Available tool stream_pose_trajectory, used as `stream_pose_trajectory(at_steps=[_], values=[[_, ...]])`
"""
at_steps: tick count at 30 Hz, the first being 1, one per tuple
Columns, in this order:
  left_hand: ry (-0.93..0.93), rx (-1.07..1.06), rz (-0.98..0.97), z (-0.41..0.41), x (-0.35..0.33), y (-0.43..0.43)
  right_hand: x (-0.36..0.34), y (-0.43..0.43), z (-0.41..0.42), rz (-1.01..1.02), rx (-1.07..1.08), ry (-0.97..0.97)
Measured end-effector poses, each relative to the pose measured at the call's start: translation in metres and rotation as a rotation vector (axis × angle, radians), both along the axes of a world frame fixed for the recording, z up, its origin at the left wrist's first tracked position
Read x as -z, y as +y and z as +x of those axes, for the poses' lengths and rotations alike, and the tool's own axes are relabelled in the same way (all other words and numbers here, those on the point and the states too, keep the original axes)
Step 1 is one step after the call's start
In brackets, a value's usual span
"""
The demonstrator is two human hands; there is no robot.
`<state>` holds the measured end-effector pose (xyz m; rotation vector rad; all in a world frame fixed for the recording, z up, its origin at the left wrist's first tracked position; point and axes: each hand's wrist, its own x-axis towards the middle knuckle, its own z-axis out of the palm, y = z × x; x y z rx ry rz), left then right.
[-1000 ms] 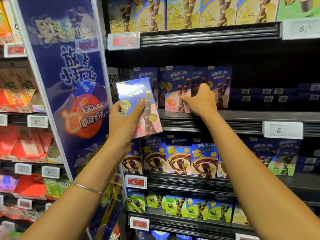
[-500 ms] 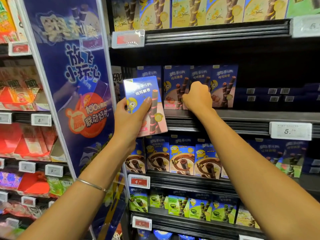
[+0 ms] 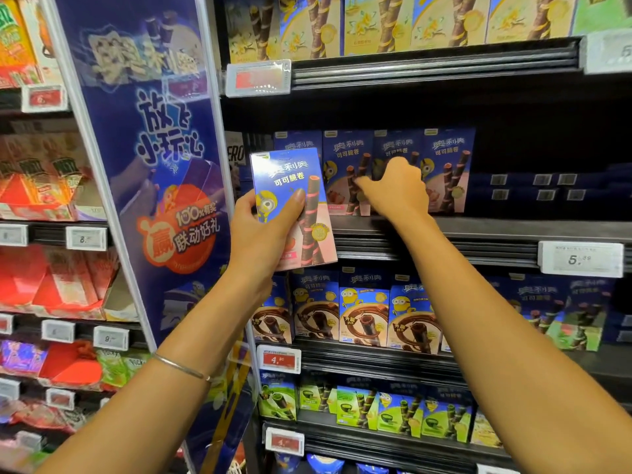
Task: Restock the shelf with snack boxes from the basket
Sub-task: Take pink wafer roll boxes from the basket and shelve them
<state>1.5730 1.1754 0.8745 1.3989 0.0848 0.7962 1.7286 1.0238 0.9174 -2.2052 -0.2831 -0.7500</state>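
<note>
Blue box [image 3: 294, 213] gripped in my left hand [image 3: 263, 230], I should square the shelf row [image 3: 345, 172] where my right hand [image 3: 393, 191] pinches, then slot it upright.

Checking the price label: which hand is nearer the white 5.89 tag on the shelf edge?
Right. The right hand reaches the boxes up-left of the 5.89 tag; the left hand, holding a snack box, is farther left.

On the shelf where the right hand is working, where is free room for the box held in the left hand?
The held box in the left hand fits best on that shelf right of the standing row, before the dark flat boxes. Around the right hand it is crowded.
</note>
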Motion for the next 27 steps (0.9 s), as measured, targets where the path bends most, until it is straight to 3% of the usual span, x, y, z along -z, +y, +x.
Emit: stream_pose_trajectory(at_steps=[2, 4, 7, 10, 13, 18, 27], values=[[-0.016, -0.006, 0.013, -0.001, -0.003, -0.002, 0.001, -0.004, -0.017, 0.137, -0.131, -0.035], [-0.030, -0.017, 0.022, -0.002, -0.006, -0.006, 0.001, -0.006, -0.041, 0.290, -0.414, 0.017], [-0.048, -0.002, 0.011, -0.002, -0.009, -0.014, -0.001, -0.009, -0.071, 0.234, -0.722, 0.186], [-0.058, 0.024, -0.011, -0.001, -0.009, -0.020, 0.000, -0.010, -0.082, 0.121, -0.735, 0.197], [-0.065, 0.033, -0.019, 0.001, -0.011, -0.024, 0.001, -0.015, -0.088, 0.135, -0.699, 0.174], [-0.098, 0.108, -0.054, 0.001, -0.019, -0.032, 0.001, -0.026, -0.093, 0.218, -0.693, 0.139], [-0.077, 0.014, 0.006, 0.013, -0.012, -0.021, -0.006, -0.060, -0.083, 0.393, -0.658, 0.149]])
